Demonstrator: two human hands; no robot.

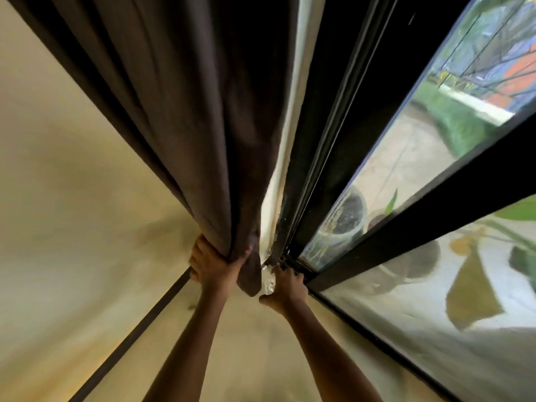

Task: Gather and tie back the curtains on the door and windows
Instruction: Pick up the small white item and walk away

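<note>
Curtain (185,117) is hanging bunched left of the door frame (307,158), left hand (216,264) clamping fingers round its folds; right hand (285,285), fingers unclear, is perhaps touching that frame's foot. Slackening grip risks folds spilling.

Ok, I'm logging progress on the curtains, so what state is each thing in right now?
curtain: gathered into a bunch beside the door, no tie visible round it.
left hand: grips the curtain's lower end.
right hand: at the foot of the door frame; grip unclear.
door glass: uncovered, garden visible through it.
</note>
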